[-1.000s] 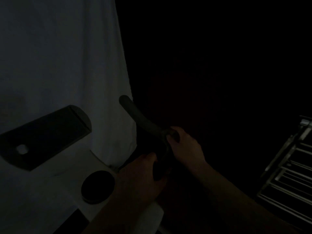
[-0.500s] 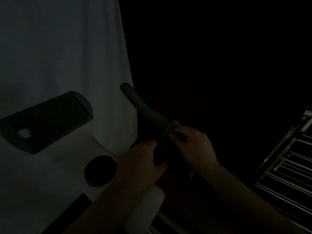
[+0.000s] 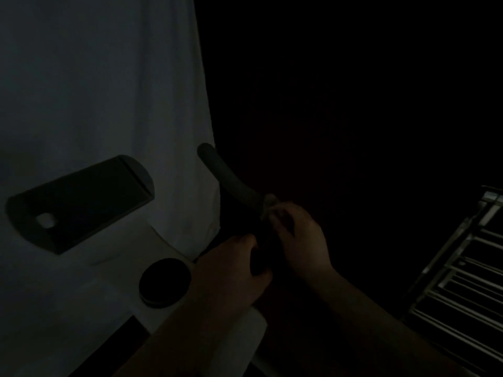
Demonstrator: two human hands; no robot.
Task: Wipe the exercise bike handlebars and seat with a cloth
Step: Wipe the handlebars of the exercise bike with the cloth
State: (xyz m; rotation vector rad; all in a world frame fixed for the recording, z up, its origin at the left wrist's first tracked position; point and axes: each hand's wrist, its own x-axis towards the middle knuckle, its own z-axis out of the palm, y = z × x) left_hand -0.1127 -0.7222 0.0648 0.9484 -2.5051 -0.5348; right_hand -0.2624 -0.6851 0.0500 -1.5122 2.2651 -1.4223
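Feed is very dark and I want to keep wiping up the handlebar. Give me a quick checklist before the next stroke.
1. Cloth in right hand: ok, pinched at the fingertips.
2. Cloth on the handlebar: ok, it sits against the grip's lower end.
3. Left hand steadying the bar below: ok, fingers curl round the dark stem.
4. Path up to the grip's tip: ok, nothing shows on it.
5. Grip already clean: cannot tell, too dark.
6. Seat wiped: cannot tell, the seat is not in view.
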